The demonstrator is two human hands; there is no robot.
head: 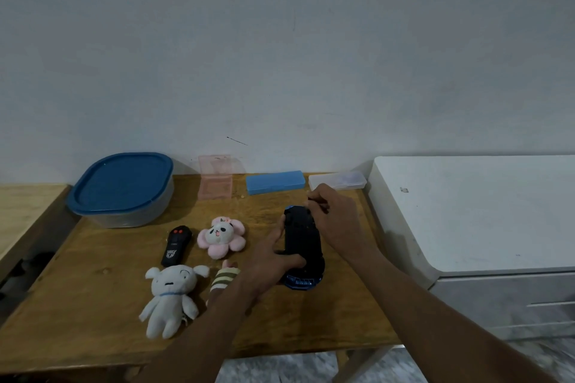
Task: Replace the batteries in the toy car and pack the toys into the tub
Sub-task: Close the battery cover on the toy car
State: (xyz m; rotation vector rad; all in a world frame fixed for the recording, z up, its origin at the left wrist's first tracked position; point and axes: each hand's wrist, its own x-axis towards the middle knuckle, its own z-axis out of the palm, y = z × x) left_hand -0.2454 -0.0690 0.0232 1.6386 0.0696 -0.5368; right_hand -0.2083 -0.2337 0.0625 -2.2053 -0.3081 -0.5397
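The blue toy car (303,246) lies upside down on the wooden table (93,305), its black underside facing up. My left hand (270,261) grips the car by its left side. My right hand (333,214) holds a thin dark tool, probably a screwdriver (317,200), over the car's far end. The tub (124,193), clear with a blue lid on it, stands at the back left. A black remote (176,246), a pink flower panda plush (221,236), a white dog plush (171,298) and a striped plush (222,281), partly hidden by my left arm, lie left of the car.
Along the wall stand an open pink clear case (215,177), a blue case (275,182) and a clear case (337,181). A white cabinet (473,214) stands right of the table. A lighter wooden surface (21,214) lies at the far left.
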